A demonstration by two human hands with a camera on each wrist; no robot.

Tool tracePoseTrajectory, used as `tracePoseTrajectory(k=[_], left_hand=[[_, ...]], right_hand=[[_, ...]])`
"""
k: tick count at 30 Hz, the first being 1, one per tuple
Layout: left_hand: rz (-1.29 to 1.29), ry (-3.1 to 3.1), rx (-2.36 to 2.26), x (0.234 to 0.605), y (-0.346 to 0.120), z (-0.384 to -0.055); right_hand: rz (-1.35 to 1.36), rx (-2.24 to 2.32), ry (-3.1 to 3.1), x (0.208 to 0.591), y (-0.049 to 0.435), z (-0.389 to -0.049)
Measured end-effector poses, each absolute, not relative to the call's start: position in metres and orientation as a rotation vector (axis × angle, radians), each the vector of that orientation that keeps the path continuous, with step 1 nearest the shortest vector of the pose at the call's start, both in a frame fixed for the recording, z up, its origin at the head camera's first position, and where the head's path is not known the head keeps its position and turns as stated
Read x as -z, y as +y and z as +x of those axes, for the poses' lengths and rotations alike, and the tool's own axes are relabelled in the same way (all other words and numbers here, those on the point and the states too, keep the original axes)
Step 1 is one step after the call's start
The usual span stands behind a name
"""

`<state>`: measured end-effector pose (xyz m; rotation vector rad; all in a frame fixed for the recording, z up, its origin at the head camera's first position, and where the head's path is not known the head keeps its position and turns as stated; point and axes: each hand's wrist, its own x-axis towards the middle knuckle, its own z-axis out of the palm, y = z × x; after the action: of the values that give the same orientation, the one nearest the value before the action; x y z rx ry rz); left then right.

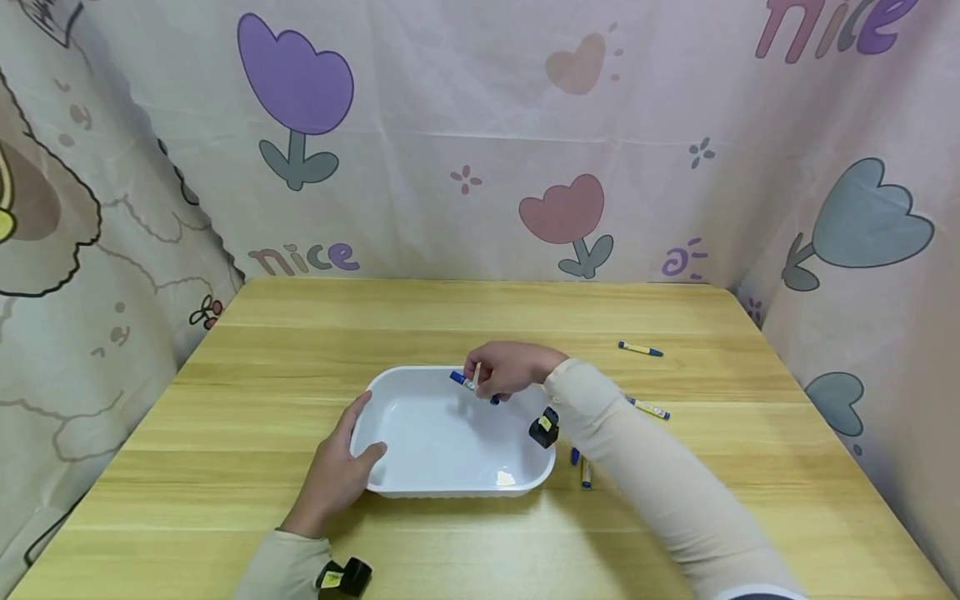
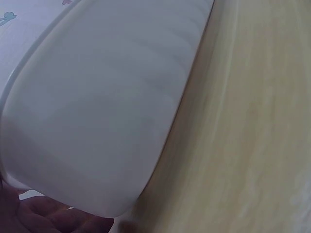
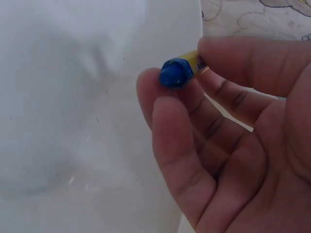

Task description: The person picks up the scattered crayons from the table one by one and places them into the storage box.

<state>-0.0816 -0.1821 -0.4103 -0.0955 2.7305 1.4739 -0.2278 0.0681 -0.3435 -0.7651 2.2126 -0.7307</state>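
A white plastic tray (image 1: 435, 450) with rounded corners rests on the wooden table. My left hand (image 1: 337, 471) grips its left end, thumb over the rim and fingers along the outer wall. In the left wrist view the tray's outer side (image 2: 102, 102) fills much of the picture, with fingertips (image 2: 63, 221) under its lower corner. Over the tray's far right part, my right hand (image 1: 510, 368) pinches a blue crayon (image 1: 459, 379) between thumb and fingers. The right wrist view shows its blue end (image 3: 174, 74) and yellow wrapper above the white tray surface.
Right of the tray lie more crayons: one (image 1: 641, 349) far back, another (image 1: 651, 409) partly behind the right sleeve (image 1: 660, 475), and a yellow one (image 1: 587, 473) by a blue-tipped one (image 1: 574, 456) near the tray's corner. A printed curtain (image 1: 435, 100) hangs behind the table.
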Motion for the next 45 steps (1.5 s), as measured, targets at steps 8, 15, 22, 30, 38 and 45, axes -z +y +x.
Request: tracePoseTrajectory(k=[8, 15, 22, 30, 38, 45], left_hand=[[-0.083, 2.727, -1.474, 0.411, -0.182, -0.082], [-0.080, 2.731, -1.490, 0.411, -0.183, -0.081], [-0.086, 2.729, -1.494, 0.410, -0.183, -0.082], [-0.108, 2.716, -1.491, 0.410, -0.181, -0.082], [-0.113, 2.727, -1.476, 0.409, -0.182, -0.081], [-0.099, 2.705, -1.522, 0.410, -0.181, -0.082]], right_hand=[[-0.800, 0.664, 2.209, 0.344, 0.055, -0.222], [-0.844, 0.562, 2.227, 0.348, 0.049, -0.219], [-0.873, 0.509, 2.239, 0.347, 0.047, -0.216], [-0.834, 0.519, 2.269, 0.345, 0.055, -0.219], [-0.815, 0.571, 2.301, 0.341, 0.073, -0.227], [-0.795, 0.627, 2.349, 0.333, 0.092, -0.233]])
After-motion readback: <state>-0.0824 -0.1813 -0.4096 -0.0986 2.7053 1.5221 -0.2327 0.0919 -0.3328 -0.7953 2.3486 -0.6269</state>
